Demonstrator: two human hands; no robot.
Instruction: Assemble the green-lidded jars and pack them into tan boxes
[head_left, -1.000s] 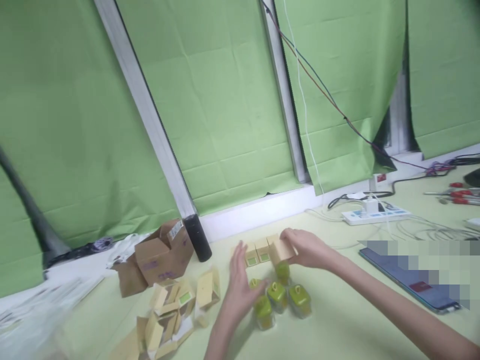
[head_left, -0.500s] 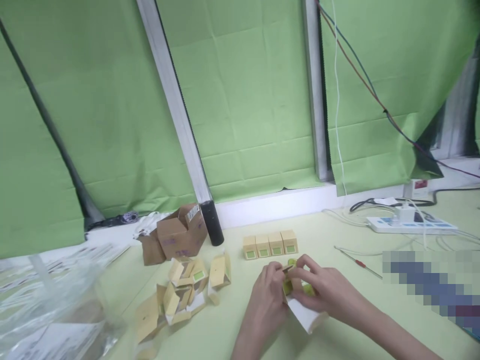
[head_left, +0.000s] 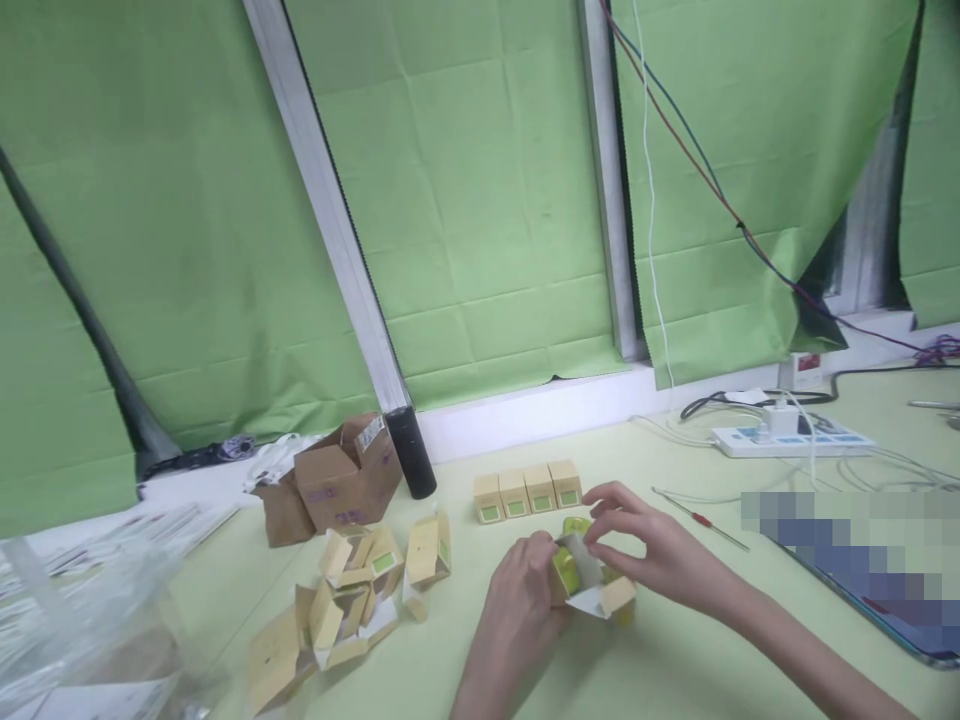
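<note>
My left hand point(head_left: 516, 610) grips the left side of a small opened kraft-coloured carton point(head_left: 619, 596), its fingers closed round the edge. Inside the carton shows a yellow-green item point(head_left: 568, 570), and more yellow-green shows behind the raised pale flap point(head_left: 586, 565). Over the carton's right side, my right hand point(head_left: 649, 550) has thumb and fingertips closed at that flap's edge. Just beyond the hands stands a row of several closed small cartons point(head_left: 527, 492) with green labels.
Several torn, opened cartons point(head_left: 352, 600) lie to the left. Behind them are a brown cardboard box point(head_left: 349, 482) and a black cylinder point(head_left: 410, 452). At the right lie a red-banded thin tool point(head_left: 703, 520), a power strip point(head_left: 795, 442) with cables, and a partly pixelated tablet-like device point(head_left: 885, 630).
My right hand has moved up and back from the carton, and its inside shows more openly. The white flap that hung toward me now sits higher. The whole view has shifted slightly.
</note>
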